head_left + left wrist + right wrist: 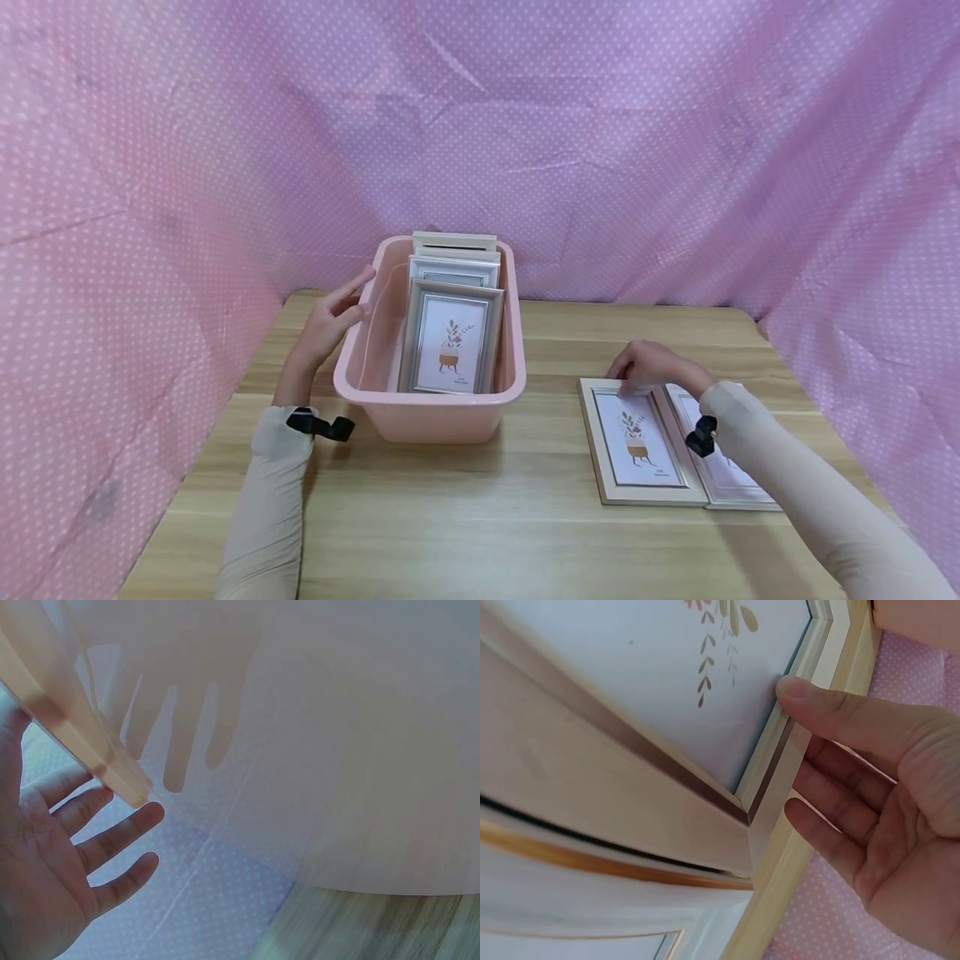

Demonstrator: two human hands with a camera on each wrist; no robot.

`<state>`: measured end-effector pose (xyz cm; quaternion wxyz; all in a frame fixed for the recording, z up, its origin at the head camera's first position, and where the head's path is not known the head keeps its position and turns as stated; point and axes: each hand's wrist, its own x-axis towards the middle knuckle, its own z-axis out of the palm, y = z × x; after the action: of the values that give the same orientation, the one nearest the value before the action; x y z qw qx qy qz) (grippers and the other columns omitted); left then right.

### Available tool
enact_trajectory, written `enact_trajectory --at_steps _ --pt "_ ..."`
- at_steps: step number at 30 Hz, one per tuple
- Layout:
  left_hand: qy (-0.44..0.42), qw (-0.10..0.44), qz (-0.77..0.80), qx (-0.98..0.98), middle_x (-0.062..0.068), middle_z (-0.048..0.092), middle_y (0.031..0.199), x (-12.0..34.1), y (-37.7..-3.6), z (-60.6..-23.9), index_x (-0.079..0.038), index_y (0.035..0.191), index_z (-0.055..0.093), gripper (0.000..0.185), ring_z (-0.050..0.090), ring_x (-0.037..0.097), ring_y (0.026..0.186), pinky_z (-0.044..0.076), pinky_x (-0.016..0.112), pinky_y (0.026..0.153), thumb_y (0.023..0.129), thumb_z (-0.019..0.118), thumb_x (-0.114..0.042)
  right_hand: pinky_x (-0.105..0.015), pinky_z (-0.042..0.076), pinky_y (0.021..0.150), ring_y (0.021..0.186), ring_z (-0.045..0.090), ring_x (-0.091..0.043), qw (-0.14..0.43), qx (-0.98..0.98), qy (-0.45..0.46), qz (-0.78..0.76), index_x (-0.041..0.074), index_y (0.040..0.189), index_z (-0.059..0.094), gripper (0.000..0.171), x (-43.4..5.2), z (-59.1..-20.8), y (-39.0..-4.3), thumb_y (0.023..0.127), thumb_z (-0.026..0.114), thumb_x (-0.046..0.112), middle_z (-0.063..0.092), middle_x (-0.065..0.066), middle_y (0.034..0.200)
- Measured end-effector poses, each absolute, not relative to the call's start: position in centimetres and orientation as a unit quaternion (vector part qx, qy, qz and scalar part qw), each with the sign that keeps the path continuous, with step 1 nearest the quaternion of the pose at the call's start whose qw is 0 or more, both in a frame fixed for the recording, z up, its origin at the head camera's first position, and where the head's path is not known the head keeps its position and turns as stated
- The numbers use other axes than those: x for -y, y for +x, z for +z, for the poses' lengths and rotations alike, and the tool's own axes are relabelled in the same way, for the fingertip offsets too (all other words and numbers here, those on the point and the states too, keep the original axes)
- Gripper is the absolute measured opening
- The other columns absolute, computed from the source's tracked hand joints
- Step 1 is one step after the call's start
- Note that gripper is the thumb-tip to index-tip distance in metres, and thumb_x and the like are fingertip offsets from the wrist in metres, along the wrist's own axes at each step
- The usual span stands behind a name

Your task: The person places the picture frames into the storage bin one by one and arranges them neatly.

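Pink cloth [600, 167] with white dots is hung behind and along both sides of a wood-grain table [450, 533]. A pink basin [431, 421] is set on the table, left of centre. Inside it, several picture frames are stood one behind another, tilted; the foremost, a silver-beige frame [452, 346], is seen with a potted-plant print. Behind it a white frame [457, 271] and cream edges are partly covered.

To the right, two more frames are laid flat, face up, side by side. A cream frame [637, 437] is placed nearer the basin, well apart from it; a second white-edged frame [727, 479] is partly hidden by the right forearm.

The left hand [326, 325] is held at the basin's left rim, fingers spread, fingertips resting against it. By the right hand [660, 367] the far edge of the cream frame is pinched: thumb pressed on the front border, other fingers curled at the outer edge. Beige sleeves [270, 500] and black wrist straps [318, 425] are worn on both arms.
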<state>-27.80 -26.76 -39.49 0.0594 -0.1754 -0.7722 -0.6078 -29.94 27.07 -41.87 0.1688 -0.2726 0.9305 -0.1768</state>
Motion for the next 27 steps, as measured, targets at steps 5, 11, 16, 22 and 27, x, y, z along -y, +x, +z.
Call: enact_trajectory --at_steps 5,11,16,22,27 --pt "-0.180 0.067 -0.603 0.775 0.000 0.028 0.154 26.8 -27.6 -39.0 -0.016 0.144 0.038 0.051 0.050 0.011 0.117 0.046 0.015 0.086 0.096 0.052 -0.016 -0.023 0.048 0.064 0.069 0.058 -0.008 0.161 -0.928 -0.281 -0.182 0.012 0.088 0.076 0.021 -26.9 -41.7 -30.1 0.068 0.080 0.005 0.072 0.001 0.082" --pt "-0.187 0.067 -0.605 0.771 0.010 0.029 0.153 26.1 -26.7 -37.7 -0.006 0.143 0.038 0.051 0.051 0.022 0.118 0.046 0.014 0.085 0.094 0.052 -0.008 -0.023 0.049 0.062 0.068 0.059 -0.008 0.186 -0.917 -0.285 -0.210 0.009 0.089 0.076 0.021 -27.3 -42.0 -30.2 0.069 0.079 0.004 0.071 0.000 0.080" --pt "-0.194 0.066 -0.602 0.772 0.009 0.030 0.152 26.3 -27.2 -38.3 -0.008 0.144 0.037 0.051 0.048 0.030 0.122 0.045 0.014 0.086 0.095 0.052 -0.008 -0.022 0.050 0.060 0.067 0.058 -0.007 0.199 -0.909 -0.292 -0.223 0.007 0.090 0.075 0.022 -27.8 -42.4 -30.4 0.069 0.080 0.004 0.071 -0.002 0.080" --pt "-0.191 0.067 -0.601 0.773 0.002 0.031 0.153 26.7 -28.0 -39.5 -0.015 0.144 0.038 0.051 0.048 0.025 0.122 0.045 0.015 0.088 0.095 0.052 -0.013 -0.024 0.049 0.058 0.065 0.057 -0.010 0.212 -0.910 -0.286 -0.210 0.011 0.088 0.075 0.020 -27.8 -42.4 -30.3 0.070 0.078 0.003 0.070 0.000 0.078" --pt "-0.191 0.064 -0.602 0.773 0.007 0.030 0.153 26.8 -27.7 -38.9 -0.009 0.144 0.037 0.052 0.048 0.028 0.121 0.045 0.014 0.086 0.095 0.052 -0.009 -0.023 0.049 0.059 0.066 0.058 -0.010 0.202 -0.912 -0.293 -0.206 0.012 0.088 0.074 0.019 -27.7 -42.4 -30.2 0.071 0.077 0.003 0.069 0.000 0.080"
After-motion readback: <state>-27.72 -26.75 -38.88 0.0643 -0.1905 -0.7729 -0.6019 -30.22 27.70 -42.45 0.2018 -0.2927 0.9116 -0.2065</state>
